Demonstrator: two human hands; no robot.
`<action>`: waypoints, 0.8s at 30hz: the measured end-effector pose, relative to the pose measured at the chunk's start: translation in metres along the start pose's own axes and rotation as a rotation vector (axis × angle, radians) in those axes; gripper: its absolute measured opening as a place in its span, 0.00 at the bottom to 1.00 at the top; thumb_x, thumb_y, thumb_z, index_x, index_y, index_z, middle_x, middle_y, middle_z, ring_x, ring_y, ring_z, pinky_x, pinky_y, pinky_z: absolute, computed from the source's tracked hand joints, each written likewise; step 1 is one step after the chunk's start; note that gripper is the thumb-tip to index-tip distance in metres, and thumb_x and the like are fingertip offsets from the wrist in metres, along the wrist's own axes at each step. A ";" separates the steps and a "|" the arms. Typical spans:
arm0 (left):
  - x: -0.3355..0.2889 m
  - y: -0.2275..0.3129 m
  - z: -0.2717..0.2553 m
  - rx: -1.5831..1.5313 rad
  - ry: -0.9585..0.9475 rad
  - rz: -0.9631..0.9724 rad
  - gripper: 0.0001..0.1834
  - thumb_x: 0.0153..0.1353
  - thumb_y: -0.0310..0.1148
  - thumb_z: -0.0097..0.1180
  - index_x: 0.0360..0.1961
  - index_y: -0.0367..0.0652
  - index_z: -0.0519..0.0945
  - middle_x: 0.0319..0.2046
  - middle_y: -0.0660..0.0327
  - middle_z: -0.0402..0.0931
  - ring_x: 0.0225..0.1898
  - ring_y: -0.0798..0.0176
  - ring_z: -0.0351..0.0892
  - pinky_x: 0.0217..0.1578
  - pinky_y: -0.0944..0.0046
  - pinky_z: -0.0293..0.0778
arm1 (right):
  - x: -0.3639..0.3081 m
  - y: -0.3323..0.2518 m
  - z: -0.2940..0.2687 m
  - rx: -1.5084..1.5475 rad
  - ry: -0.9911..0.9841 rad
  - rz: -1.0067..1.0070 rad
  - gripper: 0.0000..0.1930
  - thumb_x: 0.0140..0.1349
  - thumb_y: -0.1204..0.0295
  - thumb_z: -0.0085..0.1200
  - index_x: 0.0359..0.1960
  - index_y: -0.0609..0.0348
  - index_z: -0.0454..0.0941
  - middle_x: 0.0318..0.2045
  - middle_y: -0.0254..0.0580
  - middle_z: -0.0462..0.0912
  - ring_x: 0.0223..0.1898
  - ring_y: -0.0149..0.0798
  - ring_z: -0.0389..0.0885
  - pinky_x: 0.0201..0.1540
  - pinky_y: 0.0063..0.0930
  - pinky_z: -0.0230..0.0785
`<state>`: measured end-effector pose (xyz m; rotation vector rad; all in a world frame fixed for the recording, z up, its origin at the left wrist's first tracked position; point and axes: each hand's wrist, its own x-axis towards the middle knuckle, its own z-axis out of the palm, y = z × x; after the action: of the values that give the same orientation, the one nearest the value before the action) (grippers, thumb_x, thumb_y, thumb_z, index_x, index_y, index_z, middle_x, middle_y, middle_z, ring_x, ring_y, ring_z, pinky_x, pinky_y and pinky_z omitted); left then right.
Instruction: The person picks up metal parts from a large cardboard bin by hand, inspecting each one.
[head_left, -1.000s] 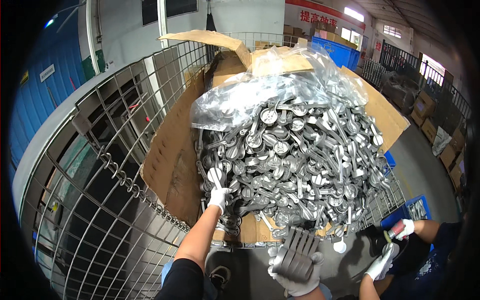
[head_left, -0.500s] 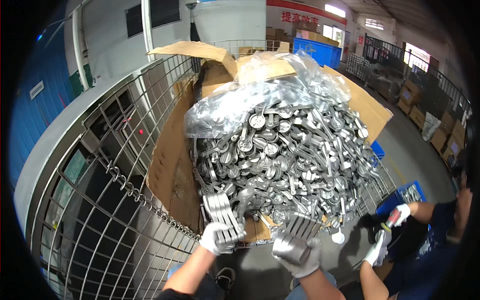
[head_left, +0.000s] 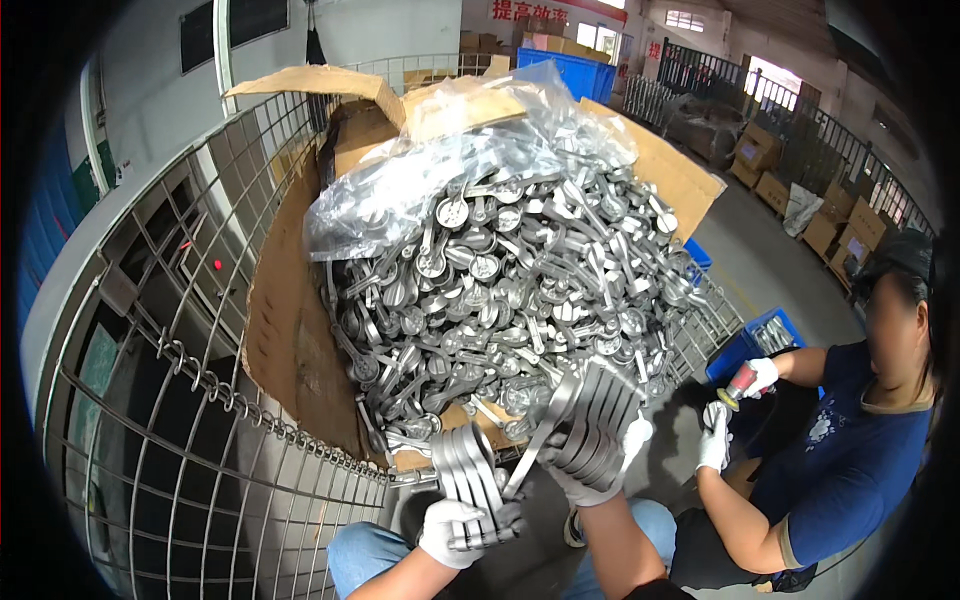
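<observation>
My left hand (head_left: 455, 530), in a white glove, is closed round a stack of grey metal handles (head_left: 462, 466), curved ends up. Close on its right, my gloved right hand (head_left: 588, 488) grips a second row of metal handles (head_left: 603, 418), fanned side by side and upright. A single metal handle (head_left: 546, 424) slants between the two stacks; its lower end meets the left stack. Which hand bears it I cannot tell. Beyond both hands, a heap of similar metal handles (head_left: 500, 300) with round, hollow heads fills a cardboard-lined wire cage.
Clear plastic sheeting (head_left: 400, 190) covers the heap's far side. The wire mesh (head_left: 190, 440) of the cage rises at left, beside a cardboard wall (head_left: 290, 330). At right a co-worker (head_left: 850, 440) holds a red power tool (head_left: 743, 380) near a blue crate (head_left: 730, 355).
The view has swung right, showing more of the co-worker. My hands have come closer together. The right stack has tipped upright, and one handle now slants between the stacks.
</observation>
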<state>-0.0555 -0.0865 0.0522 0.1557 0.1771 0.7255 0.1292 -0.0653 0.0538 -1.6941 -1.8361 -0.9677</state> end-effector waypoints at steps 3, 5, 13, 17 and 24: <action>0.000 -0.001 -0.010 0.037 0.041 0.005 0.33 0.36 0.27 0.51 0.50 0.32 0.66 0.37 0.46 0.72 0.28 0.57 0.69 0.35 0.58 0.69 | 0.004 0.000 -0.006 -0.325 0.030 -0.165 0.23 0.47 0.65 0.48 0.45 0.66 0.70 0.43 0.56 0.73 0.46 0.55 0.73 0.52 0.55 0.63; 0.001 0.002 -0.017 0.073 -0.017 -0.024 0.32 0.36 0.26 0.51 0.50 0.31 0.67 0.39 0.46 0.72 0.33 0.53 0.71 0.39 0.54 0.70 | 0.006 0.000 -0.015 -1.682 0.118 -0.575 0.31 0.38 0.66 0.50 0.51 0.58 0.66 0.51 0.50 0.67 0.53 0.52 0.65 0.56 0.53 0.57; -0.004 0.023 -0.030 0.304 -0.112 -0.007 0.32 0.40 0.20 0.52 0.53 0.31 0.65 0.45 0.47 0.72 0.44 0.51 0.76 0.47 0.53 0.72 | 0.024 0.003 -0.045 -3.289 0.074 -0.619 0.37 0.40 0.60 0.50 0.58 0.52 0.58 0.56 0.43 0.63 0.58 0.45 0.58 0.62 0.45 0.48; -0.005 0.026 -0.022 0.465 0.039 0.019 0.33 0.34 0.18 0.57 0.49 0.32 0.67 0.40 0.47 0.74 0.40 0.48 0.77 0.44 0.53 0.74 | 0.028 0.004 -0.056 -3.323 0.110 -0.560 0.38 0.42 0.60 0.49 0.59 0.57 0.57 0.51 0.43 0.67 0.53 0.44 0.63 0.60 0.42 0.52; 0.001 0.025 -0.014 0.586 -0.052 0.057 0.38 0.37 0.19 0.60 0.55 0.36 0.61 0.46 0.53 0.70 0.49 0.56 0.71 0.50 0.57 0.69 | 0.003 0.012 -0.058 -3.397 0.488 -0.876 0.47 0.34 0.70 0.57 0.62 0.59 0.51 0.56 0.45 0.62 0.58 0.52 0.62 0.60 0.51 0.53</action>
<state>-0.0737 -0.0663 0.0435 0.7395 0.3341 0.7095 0.1336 -0.1071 0.0954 -0.2671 -0.7932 1.6003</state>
